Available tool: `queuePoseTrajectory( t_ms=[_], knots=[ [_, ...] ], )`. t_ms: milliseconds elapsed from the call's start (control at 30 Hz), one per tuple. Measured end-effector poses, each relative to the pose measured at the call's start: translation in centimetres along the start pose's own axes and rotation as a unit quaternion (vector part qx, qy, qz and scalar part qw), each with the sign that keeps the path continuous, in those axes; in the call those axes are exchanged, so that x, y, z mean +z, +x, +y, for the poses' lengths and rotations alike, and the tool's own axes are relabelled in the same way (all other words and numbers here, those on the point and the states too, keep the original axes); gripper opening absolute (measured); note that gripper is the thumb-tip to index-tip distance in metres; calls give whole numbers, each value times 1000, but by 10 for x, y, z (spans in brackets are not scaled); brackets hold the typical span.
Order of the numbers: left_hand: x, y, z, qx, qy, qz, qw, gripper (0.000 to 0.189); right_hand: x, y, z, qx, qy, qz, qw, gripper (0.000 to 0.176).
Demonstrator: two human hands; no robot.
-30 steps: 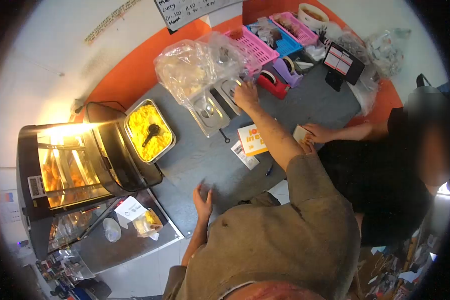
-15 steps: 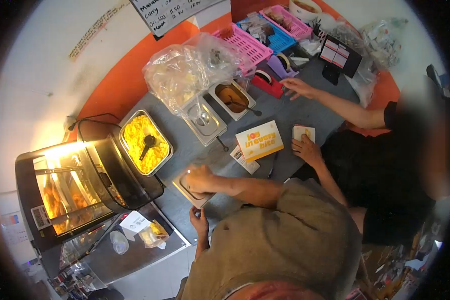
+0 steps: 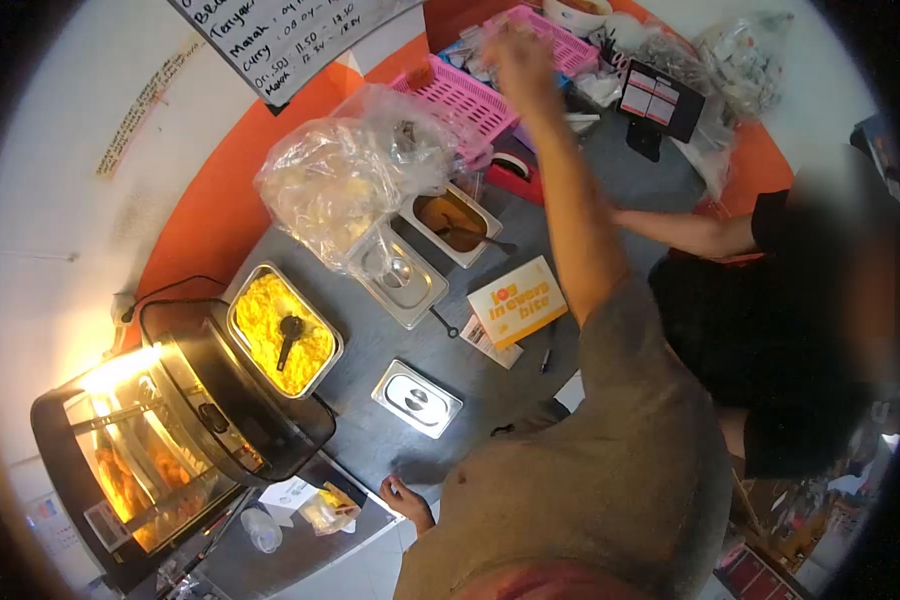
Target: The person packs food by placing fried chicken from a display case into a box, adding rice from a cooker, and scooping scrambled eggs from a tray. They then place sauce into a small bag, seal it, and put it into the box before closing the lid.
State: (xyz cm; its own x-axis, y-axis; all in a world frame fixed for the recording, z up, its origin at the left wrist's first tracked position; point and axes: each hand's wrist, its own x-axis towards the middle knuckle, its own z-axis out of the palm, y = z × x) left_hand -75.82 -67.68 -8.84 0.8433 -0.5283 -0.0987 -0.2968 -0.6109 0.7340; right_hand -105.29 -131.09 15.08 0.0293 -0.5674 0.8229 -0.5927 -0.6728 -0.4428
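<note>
My right arm stretches across the counter, and my right hand (image 3: 522, 65) is a blur over the blue basket (image 3: 460, 50) of small packets, beside the pink baskets (image 3: 475, 100). Motion smears its fingers. Down at the counter's near edge hangs my left hand (image 3: 407, 500), fingers loosely apart with nothing in them. A rectangular steel lid (image 3: 435, 417) with a recessed handle lies between my body and the metal pan (image 3: 338, 352) of yellow food, in which a black scoop (image 3: 289, 340) rests.
A lit food warmer (image 3: 140, 450) stands at left. Mid-counter are a printed box (image 3: 517, 300), a pen (image 3: 546, 360), a lidded steel pan (image 3: 400, 275), a sauce pan with ladle (image 3: 460, 220) and plastic bags (image 3: 330, 190). At right is another person in black (image 3: 730, 350).
My right hand has left the steel lid and swung up and right to the baskets. My left hand has moved away from the lid's edge. The other person's hands are now hidden.
</note>
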Motion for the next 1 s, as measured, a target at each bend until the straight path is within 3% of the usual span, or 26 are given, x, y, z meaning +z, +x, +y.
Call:
queuePoseTrajectory(
  t_ms=[33,67,100,133,167,233,300,333,400,433,500,600,633,667,733,800,900,1000],
  knots=[
    [1,5,4,5,-6,-17,1000,24,-11,21,15,58,32,58,996,16],
    [2,8,18,2,-6,-14,1000,24,-19,24,35,50,-36,19,998,21],
    [4,17,46,72,20,-26,997,24,-30,26,58,41,-104,-19,994,26],
    [12,28,80,142,44,-39,988,23,-32,13,112,90,-189,-90,974,31],
    [22,39,107,210,68,-52,974,23,-31,-6,159,166,-267,-153,937,31],
    [50,57,140,216,71,-95,969,26,-32,-32,227,310,-415,-290,804,32],
    [80,64,155,193,319,-167,913,27,-48,-33,206,370,-474,-274,751,46],
    [97,63,153,186,316,-161,916,27,-46,-35,227,362,-472,-275,756,46],
    [113,63,139,145,336,-146,919,29,-61,-51,271,89,-558,-185,804,39],
    [113,65,135,144,336,-143,920,29,-58,-47,275,88,-556,-184,806,39],
    [109,72,128,159,362,-127,910,27,-61,-44,286,92,-638,-273,714,37],
    [98,75,125,147,376,-165,900,23,-51,-32,253,173,-582,-256,752,44],
    [96,75,122,157,376,-174,897,22,-47,-43,272,178,-583,-255,751,44],
    [93,74,127,160,377,-175,895,22,-39,-61,311,90,-598,-411,683,38],
    [73,67,151,173,384,-126,898,19,-39,-79,330,2,-589,-555,587,34],
    [49,70,196,178,353,-166,903,16,-51,-96,308,259,-456,-456,719,25],
    [40,89,279,221,233,-246,914,11,-57,-91,278,256,-410,-537,691,16],
    [78,106,371,372,215,-266,863,9,-56,-100,264,210,-429,-503,721,16]
  ],
)
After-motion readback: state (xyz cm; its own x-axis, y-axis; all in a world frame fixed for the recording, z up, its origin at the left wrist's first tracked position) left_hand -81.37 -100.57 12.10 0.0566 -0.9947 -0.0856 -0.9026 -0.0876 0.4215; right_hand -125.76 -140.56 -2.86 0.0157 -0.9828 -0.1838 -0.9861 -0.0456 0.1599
